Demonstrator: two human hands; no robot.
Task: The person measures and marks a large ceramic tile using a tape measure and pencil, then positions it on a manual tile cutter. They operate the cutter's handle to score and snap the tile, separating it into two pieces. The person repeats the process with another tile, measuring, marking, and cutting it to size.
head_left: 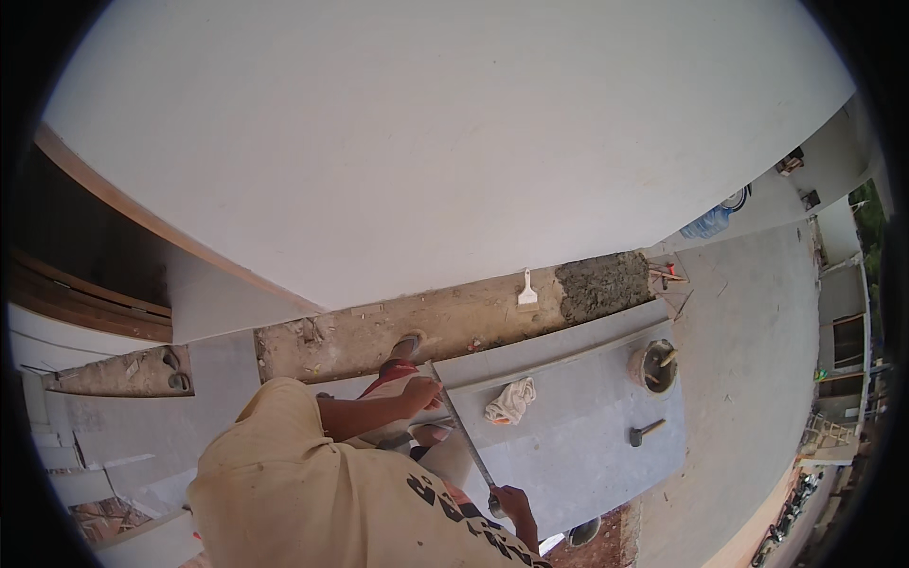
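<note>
A tape measure [462, 431] is pulled out in a straight line between my hands, over the grey floor tiles [587, 454]. My left hand [422, 392] is closed round the blade near its far end. At the other end my right hand [514, 504] grips the tape measure by its case, partly covered by the fingers. A crumpled white cloth [511, 401] lies on the tile just right of the blade. Beyond it, a long thin strip [568, 357] runs along the tile. My feet are on the floor below, one by the bare strip.
A wide brush [527, 292] and wet grey mortar [606, 287] lie on the bare strip [426, 322] along the white wall [454, 142]. To the right stand a bucket [653, 367] and a mallet [648, 433]. Blue water bottle [705, 222] sits farther off.
</note>
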